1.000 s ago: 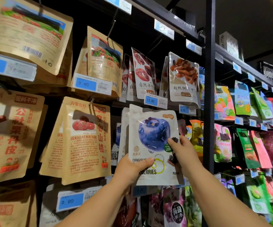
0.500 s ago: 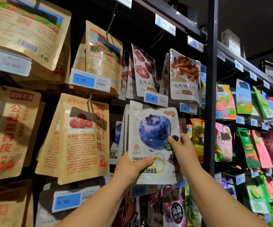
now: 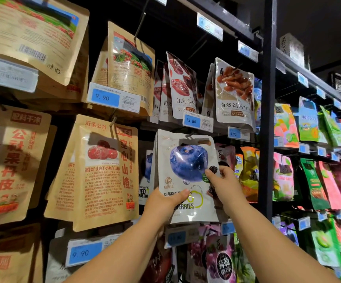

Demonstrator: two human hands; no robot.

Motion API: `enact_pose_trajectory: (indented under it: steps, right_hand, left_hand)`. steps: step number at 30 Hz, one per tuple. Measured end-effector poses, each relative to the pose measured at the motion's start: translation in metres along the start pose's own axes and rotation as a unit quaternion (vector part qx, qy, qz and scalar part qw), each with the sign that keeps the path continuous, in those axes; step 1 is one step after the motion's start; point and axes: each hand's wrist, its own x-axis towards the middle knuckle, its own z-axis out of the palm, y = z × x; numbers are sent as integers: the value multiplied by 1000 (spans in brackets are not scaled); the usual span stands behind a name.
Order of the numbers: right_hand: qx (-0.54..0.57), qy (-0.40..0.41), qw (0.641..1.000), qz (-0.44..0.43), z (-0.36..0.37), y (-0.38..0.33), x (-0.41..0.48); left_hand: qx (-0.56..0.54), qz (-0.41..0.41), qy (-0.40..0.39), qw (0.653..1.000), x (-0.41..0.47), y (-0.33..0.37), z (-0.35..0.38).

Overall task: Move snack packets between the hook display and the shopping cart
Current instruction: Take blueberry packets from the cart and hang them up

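Lifted slightly, the blueberry packet (image 3: 186, 164) now sits closer under the 13.80 price tag (image 3: 198, 121), at centre frame. The left hand (image 3: 161, 205) pinches its lower left part, thumb across the front and fingers hidden behind. The right hand (image 3: 224, 184) pinches its right edge. A hook (image 3: 189, 135) tip shows at the hang slot; whether it is threaded cannot be told. Matching packets (image 3: 148, 166) hang just behind.

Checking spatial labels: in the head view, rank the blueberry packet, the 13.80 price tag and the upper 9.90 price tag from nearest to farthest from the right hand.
1. Blueberry packet, pinched by the right hand.
2. 13.80 price tag, just above.
3. Upper 9.90 price tag, far up-left.
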Motion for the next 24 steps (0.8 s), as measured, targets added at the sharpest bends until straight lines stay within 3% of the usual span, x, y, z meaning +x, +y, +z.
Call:
enact_pose_trajectory:
  steps: [14,24]
  right_hand:
    - [-124,-136,980,71,15,10,-15]
    - [-195,-123,972,45,15,16,-41]
  left_hand:
    - [179,-51,79,979,28,-19,-16]
    - [150,-96,96,979,19,-48,-17]
